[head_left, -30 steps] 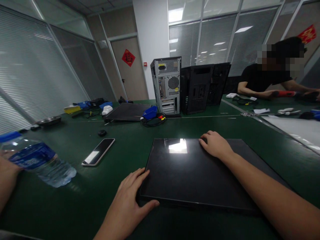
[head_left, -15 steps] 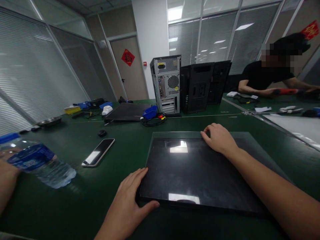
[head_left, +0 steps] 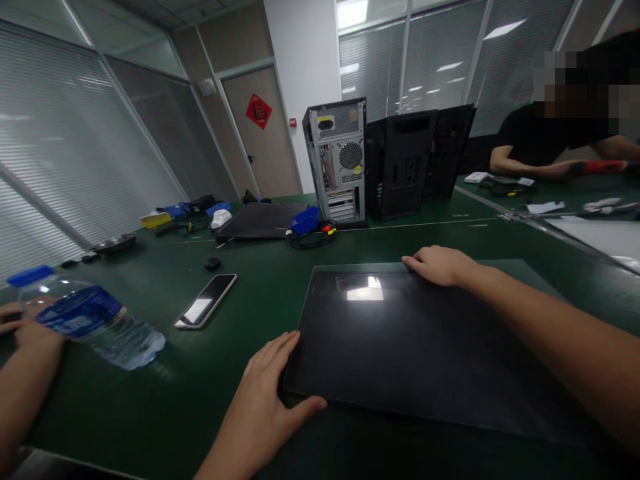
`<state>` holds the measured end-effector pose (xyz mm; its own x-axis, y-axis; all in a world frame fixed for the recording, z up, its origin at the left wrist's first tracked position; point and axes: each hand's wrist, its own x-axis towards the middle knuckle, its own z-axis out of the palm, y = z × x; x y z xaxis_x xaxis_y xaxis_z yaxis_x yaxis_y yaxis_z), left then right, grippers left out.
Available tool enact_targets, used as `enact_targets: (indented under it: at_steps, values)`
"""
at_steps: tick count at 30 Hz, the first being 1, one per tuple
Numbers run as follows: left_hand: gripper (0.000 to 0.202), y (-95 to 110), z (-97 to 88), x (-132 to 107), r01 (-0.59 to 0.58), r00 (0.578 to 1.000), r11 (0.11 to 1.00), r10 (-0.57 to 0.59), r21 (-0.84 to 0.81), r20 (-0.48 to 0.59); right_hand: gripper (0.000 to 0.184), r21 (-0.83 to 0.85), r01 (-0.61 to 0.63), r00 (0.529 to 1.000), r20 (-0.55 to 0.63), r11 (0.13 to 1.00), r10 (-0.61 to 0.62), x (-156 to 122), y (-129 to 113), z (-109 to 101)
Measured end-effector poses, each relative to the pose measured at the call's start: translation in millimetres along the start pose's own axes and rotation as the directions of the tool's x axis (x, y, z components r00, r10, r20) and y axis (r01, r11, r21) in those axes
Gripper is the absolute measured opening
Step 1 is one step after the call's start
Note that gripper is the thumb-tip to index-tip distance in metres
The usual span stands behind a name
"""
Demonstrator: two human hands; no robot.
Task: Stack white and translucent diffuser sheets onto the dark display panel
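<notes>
A dark glass panel (head_left: pixel 395 347) lies before me, its surface glossy with a bright light reflection. At its near left corner is my left hand (head_left: pixel 265 393), fingers stretched along the left edge and thumb spread out by the front edge. My right hand (head_left: pixel 440 265) reaches across the panel, fingers together over its far edge; where the thumb sits is hard to see. A strip of clear glass shows along the far right edge. My right forearm covers much of the panel's right side.
A phone (head_left: pixel 207 301), a small black round item (head_left: pixel 212 264) and a tilted water bottle (head_left: pixel 95 320) near another person's arm (head_left: pixel 30 373) are on the left. Computer cases (head_left: pixel 345 160) stand behind, beside a blue item with cables (head_left: pixel 305 220). A co-worker (head_left: pixel 560 147) sits at back right.
The camera view has shifted slightly. The panel's front edge looks different and the lower reflection has gone. My right hand lies flatter on the far edge; my left stays at the corner.
</notes>
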<state>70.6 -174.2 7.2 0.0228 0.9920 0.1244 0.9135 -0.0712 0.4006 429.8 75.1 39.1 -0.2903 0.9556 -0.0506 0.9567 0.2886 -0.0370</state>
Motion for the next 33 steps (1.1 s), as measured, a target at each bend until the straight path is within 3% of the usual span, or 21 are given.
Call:
enact_targets:
  at_steps: [10, 18, 23, 27, 30, 33]
  values:
    - [0.088, 1, -1.8, 1, 0.011, 0.999, 0.999, -0.013, 0.033, 0.049, 0.069, -0.078, 0.052, 0.998, -0.028, 0.996, -0.054, -6, -8, 17]
    - [0.089, -1, -0.7, 2, -0.009, 0.999, 1.0, 0.008, 0.029, 0.031, 0.047, -0.078, 0.109, 0.953, -0.276, 0.991, -0.127, -34, -19, 25]
    - [0.084, -2, -0.5, 2, -0.033, 0.999, 0.999, 0.032, 0.038, 0.037, 0.054, 0.038, 0.12, 0.958, -0.267, 0.992, -0.106, -38, -3, 48]
    - [0.083, -3, 0.6, 2, -0.055, 0.998, 0.997, 0.054, 0.062, 0.023, 0.06, 0.103, 0.117, 0.951, -0.298, 0.988, -0.082, -42, 11, 43]
    - [0.085, -6, 2.1, 0, -0.07, 0.997, 0.992, 0.066, 0.104, 0.038, 0.061, 0.078, 0.141, 0.94, -0.324, 0.987, -0.108, -71, 18, 35]
    - [0.087, -8, 4.9, 0, -0.103, 0.994, 0.982, 0.095, 0.159, 0.056, 0.066, 0.026, 0.1, 0.945, -0.315, 0.995, -0.087, -126, 35, 44]
